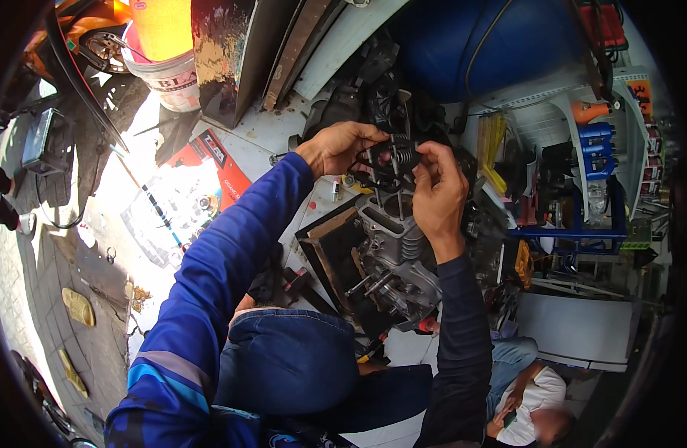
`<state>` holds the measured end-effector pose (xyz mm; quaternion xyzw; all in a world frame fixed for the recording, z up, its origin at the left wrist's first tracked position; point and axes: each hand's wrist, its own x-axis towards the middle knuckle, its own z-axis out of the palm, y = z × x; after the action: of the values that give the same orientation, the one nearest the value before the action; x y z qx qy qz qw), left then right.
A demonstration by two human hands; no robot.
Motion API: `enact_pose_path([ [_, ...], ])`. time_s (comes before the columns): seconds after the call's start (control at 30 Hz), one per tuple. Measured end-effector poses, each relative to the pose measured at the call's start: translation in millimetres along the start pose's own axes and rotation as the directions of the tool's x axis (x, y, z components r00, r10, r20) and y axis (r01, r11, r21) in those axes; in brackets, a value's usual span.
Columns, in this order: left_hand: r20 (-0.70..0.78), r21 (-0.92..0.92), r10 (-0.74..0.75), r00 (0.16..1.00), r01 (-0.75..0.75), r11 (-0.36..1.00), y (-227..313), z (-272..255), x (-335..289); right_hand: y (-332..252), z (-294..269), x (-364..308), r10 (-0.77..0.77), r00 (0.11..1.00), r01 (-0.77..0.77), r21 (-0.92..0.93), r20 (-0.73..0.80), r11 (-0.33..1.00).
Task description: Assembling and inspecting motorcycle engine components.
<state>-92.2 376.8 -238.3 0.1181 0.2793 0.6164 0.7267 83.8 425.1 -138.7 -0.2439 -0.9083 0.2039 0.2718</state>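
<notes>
My left hand [337,149] grips the left side of a small dark metal engine part with a coil spring [405,154]; it looks like a cylinder head. My right hand [442,196] has its fingers closed at the right edge of the same part, thumb bent inward. Just below the part stands a grey motorcycle engine block [396,250] with cooling fins, and long metal studs [401,203] rise from it toward the part. Exactly how the studs and part meet is hidden by my fingers and shadow.
A dark tray [325,233] lies under the engine. To the left are a red and white printed sheet [220,168] and a white bucket [164,78]. A blue barrel [500,45] stands behind. Shelves with tools [575,235] line the right; a person [534,403] sits lower right.
</notes>
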Motion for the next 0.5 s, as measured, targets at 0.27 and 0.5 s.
enact_pose_path([
  [0.27,0.103,-0.109,-0.016,0.995,0.027,0.994,-5.6,9.3,1.1,-2.5,1.1,1.7,0.012,1.000,-0.011,0.042,-0.011,0.999],
  [0.5,0.044,-0.168,0.010,0.999,-0.002,0.986,-8.5,11.5,-3.0,-1.5,4.1,1.0,0.039,0.999,-0.038,0.059,-0.006,0.998],
])
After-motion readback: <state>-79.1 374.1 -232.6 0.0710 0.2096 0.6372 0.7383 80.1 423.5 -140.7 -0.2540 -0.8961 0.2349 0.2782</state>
